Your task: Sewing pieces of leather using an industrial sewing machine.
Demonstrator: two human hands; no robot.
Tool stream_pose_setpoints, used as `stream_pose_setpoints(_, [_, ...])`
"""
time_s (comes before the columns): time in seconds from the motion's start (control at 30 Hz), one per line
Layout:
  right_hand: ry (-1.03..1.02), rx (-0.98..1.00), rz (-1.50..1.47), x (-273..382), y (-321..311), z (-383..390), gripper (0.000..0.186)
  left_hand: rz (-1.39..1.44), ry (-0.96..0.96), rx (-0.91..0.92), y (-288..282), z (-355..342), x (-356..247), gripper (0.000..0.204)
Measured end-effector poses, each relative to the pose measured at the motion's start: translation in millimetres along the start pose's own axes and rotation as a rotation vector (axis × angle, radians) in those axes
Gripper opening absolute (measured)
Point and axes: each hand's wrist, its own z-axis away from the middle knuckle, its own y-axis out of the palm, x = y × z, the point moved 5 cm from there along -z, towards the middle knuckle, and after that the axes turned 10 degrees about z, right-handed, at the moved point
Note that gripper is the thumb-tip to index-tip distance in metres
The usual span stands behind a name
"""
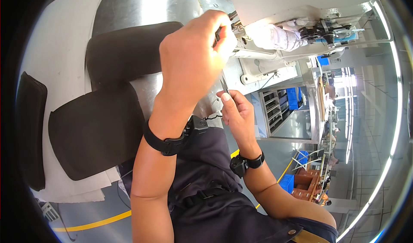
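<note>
My left hand (pixel 193 56) is closed in a pinch beside the needle end of a white sewing machine (pixel 297 2). Something dark shows between its fingers, too hidden to name. Lower and to the right, my right hand (pixel 238 114) grips a slim, pointed metal tool (pixel 224 84) resembling tweezers, its tip directed up toward the left hand. A dark, rounded fabric piece (pixel 129 51) lies on the metal tabletop (pixel 167 4), partly behind my left hand. Nearer to me is a second dark fabric piece (pixel 97 133).
Another dark fabric piece (pixel 32 131) rests at the far left on white sheets (pixel 64 88). Thread and a black mechanism (pixel 322 34) sit on the machine's right part. Beyond stand a metal rack (pixel 277 107), blue bins (pixel 294 98) and brown furniture (pixel 307 183).
</note>
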Motion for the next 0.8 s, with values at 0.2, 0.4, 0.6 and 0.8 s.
stream_pose_setpoints(0.2, [-0.001, 0.005, -0.006, -4, -1, 0, 0.026, 0.160, -0.143, -0.087, -7, 10, 4, 0.023])
stream_pose_setpoints(0.4, [0.009, 0.014, -0.040, -8, -2, -1, 0.025, 0.133, -0.057, -0.107, 13, 25, -8, 0.029])
stream_pose_setpoints(0.6, [-0.020, 0.014, -0.032, -7, 0, -1, 0.025, 0.041, -0.086, -0.083, 23, 46, -21, 0.034])
stream_pose_setpoints(0.8, [-0.028, -0.007, -0.053, -6, -3, -1, 0.026, 0.143, -0.119, -0.171, 13, 46, -19, 0.033])
